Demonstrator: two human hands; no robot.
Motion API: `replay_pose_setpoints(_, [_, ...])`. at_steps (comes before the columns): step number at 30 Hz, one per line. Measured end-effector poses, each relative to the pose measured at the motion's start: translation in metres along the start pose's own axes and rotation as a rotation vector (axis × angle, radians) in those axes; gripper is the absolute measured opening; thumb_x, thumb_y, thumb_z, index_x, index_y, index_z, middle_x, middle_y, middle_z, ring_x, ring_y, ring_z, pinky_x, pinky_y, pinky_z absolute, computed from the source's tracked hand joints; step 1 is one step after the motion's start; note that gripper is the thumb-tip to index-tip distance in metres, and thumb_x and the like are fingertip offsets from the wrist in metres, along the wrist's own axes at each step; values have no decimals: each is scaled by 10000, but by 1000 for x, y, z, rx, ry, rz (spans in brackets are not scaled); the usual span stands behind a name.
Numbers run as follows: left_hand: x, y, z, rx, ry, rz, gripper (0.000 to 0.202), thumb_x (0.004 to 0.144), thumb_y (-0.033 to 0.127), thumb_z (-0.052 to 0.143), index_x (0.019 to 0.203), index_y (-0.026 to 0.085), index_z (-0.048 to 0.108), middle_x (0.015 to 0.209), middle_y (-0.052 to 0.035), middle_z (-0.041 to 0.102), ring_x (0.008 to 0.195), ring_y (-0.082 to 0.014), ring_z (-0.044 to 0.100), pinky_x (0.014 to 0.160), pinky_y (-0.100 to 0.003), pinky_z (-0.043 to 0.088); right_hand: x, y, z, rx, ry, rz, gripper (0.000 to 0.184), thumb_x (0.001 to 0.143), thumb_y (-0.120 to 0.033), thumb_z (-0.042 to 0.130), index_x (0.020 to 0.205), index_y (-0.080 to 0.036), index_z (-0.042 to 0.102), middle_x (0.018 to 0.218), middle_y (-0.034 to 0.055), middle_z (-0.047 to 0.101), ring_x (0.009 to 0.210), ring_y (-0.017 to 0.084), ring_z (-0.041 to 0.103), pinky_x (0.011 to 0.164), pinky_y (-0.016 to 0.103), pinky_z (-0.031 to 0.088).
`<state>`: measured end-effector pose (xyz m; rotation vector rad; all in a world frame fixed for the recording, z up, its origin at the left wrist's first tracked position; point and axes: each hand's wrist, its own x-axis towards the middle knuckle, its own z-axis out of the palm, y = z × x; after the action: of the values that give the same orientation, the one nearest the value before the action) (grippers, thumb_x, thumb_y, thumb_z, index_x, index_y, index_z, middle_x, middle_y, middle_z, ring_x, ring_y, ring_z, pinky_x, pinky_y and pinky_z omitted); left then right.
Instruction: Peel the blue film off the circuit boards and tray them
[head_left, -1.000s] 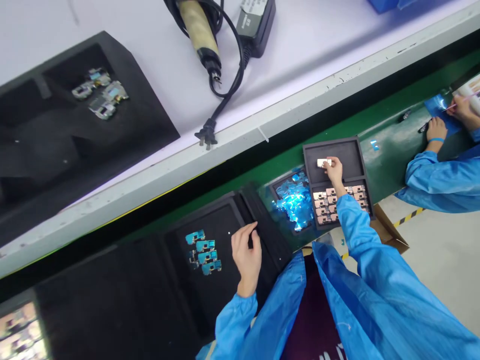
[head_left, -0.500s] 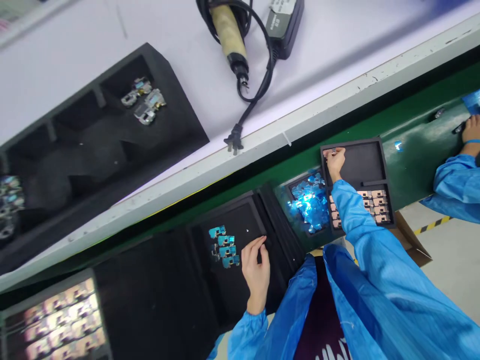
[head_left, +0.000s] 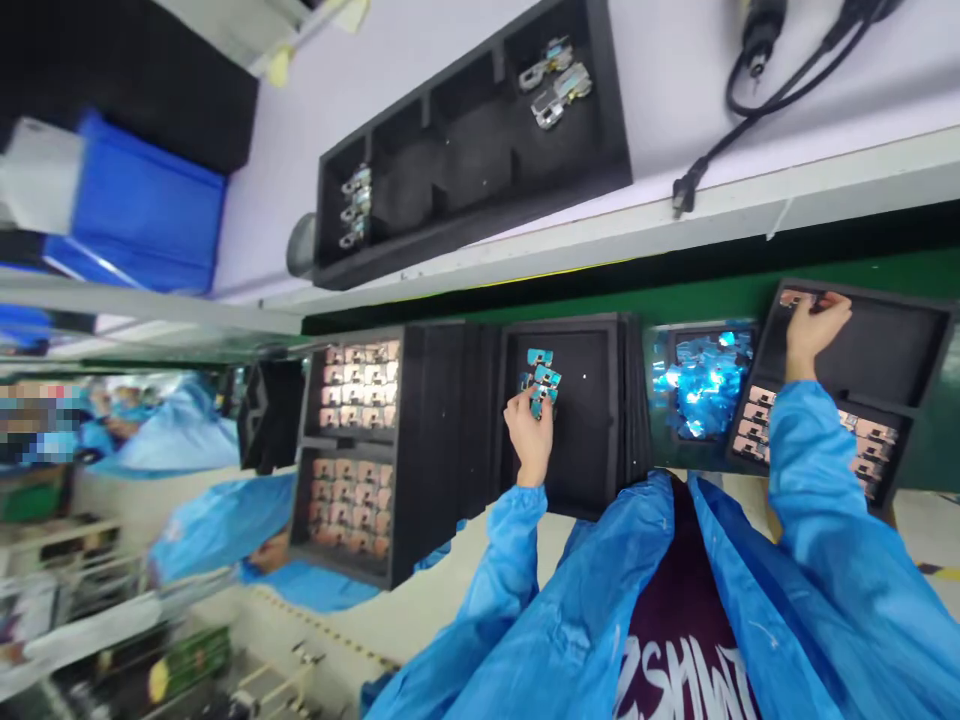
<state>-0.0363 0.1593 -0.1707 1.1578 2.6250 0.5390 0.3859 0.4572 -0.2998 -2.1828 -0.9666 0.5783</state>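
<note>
My left hand [head_left: 530,435] reaches into a black foam tray [head_left: 592,440], its fingers closed at the lowest of several small blue-filmed metal parts [head_left: 546,376]. The fingertips partly hide that part. My right hand [head_left: 814,330] is over the upper left corner of another black tray [head_left: 892,345]. Its fingers are pinched on a small copper-coloured part [head_left: 791,298], which shows beside the fingertips. Rows of similar copper-coloured parts [head_left: 870,445] fill the lower compartment of that tray, partly covered by my sleeve.
A pile of shiny blue film pieces [head_left: 705,385] lies between the trays. Further left stands a stacked tray of copper-coloured parts [head_left: 360,385]. On the shelf above are a divided black box [head_left: 480,150], a power cable [head_left: 697,180] and a blue bin [head_left: 142,210]. A co-worker's sleeve [head_left: 225,520] shows at left.
The view has swung left. My left hand has moved from the bare side of its tray onto the blue-filmed parts. My right hand stays at the same tray corner.
</note>
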Motion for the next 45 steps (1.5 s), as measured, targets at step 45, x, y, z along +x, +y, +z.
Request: replay_pose_setpoints(45, [-69,120,-24,-911,-340,199,230,944,439,843,913,211,836,928,-41,730,823,-177,750,772,-309,638,-291,-76,-122,499,-988,-502,327,1108,-470,597,1188,-242,816,1081,58,810,907,193,764,762,315,608])
